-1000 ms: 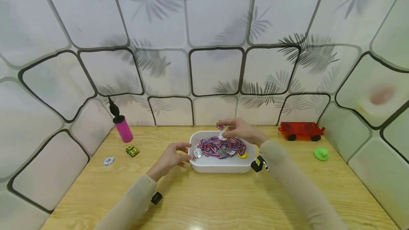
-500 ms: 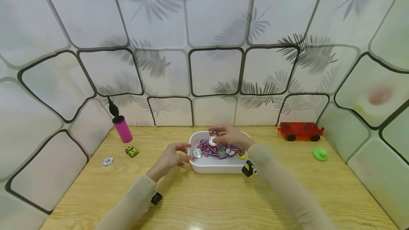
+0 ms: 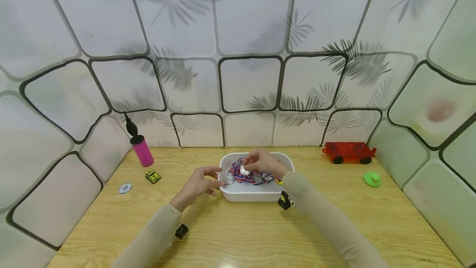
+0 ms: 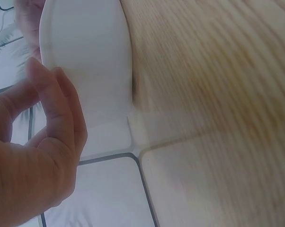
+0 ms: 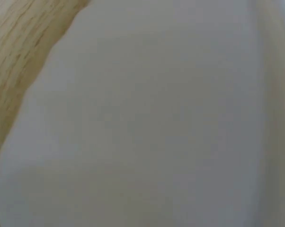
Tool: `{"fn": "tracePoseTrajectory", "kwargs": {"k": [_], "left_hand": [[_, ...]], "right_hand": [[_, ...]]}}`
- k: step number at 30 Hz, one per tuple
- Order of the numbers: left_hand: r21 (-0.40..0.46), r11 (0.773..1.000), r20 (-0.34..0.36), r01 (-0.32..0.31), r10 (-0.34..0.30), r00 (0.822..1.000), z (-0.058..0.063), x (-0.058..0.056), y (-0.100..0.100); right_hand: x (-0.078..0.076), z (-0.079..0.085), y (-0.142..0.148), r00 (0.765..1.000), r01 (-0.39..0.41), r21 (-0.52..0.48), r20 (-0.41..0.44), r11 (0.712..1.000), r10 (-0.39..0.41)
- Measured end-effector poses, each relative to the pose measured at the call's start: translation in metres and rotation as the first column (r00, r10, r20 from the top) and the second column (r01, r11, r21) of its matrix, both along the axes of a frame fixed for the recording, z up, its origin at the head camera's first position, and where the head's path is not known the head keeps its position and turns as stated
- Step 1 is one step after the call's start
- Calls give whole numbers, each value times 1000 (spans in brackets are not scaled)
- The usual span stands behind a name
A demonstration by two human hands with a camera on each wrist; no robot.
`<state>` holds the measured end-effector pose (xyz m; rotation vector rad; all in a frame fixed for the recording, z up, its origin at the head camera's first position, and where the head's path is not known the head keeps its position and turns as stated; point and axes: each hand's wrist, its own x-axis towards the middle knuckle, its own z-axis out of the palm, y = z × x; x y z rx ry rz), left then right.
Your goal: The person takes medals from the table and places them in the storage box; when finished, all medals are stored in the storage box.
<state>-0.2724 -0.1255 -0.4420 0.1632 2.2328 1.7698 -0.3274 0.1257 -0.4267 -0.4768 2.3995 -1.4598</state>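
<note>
In the head view a white plastic tub (image 3: 256, 197) holds several medals on red, white and blue ribbons. My right hand (image 3: 265, 163) reaches into it and pinches a silver medal (image 3: 244, 170) between thumb and fingers, just over the ribbon pile (image 3: 238, 176). Another silver medal (image 3: 229, 178) lies at the tub's left end. There my left hand (image 3: 198, 184) rests its relaxed, bent fingertips against the rim, thumb and index apart. The left wrist view shows those fingers (image 4: 52, 101) at the tub's edge. Only the tub's blurred white wall (image 5: 133, 113) fills most of the right wrist view.
On the left of the wooden table (image 3: 230, 235) are a pink cylinder with a black top (image 3: 143, 152), a small yellow toy car (image 3: 153, 176) and a poker chip (image 3: 125, 188). To the right are a red toy wagon (image 3: 349, 153) and a green rubber duck (image 3: 372, 179).
My right hand has moved left and down with the silver medal, from above the tub's back to just over the ribbons. My left hand has stayed at the rim.
</note>
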Motion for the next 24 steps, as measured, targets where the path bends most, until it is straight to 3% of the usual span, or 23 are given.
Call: {"fn": "tracePoseTrajectory", "kwargs": {"k": [9,18,24], "left_hand": [[-9,1000,-7,-2,2,1000,-1,-1,0],[-12,1000,-16,0,0,1000,-2,0,-1],[-9,1000,-16,-7,7,1000,-2,1,0]], "right_hand": [[-3,-9,-2,999,44,59,4,997,-44],[-6,-15,-4,998,8,90,59,996,-13],[-6,-22,-4,999,-43,106,34,993,40]]}}
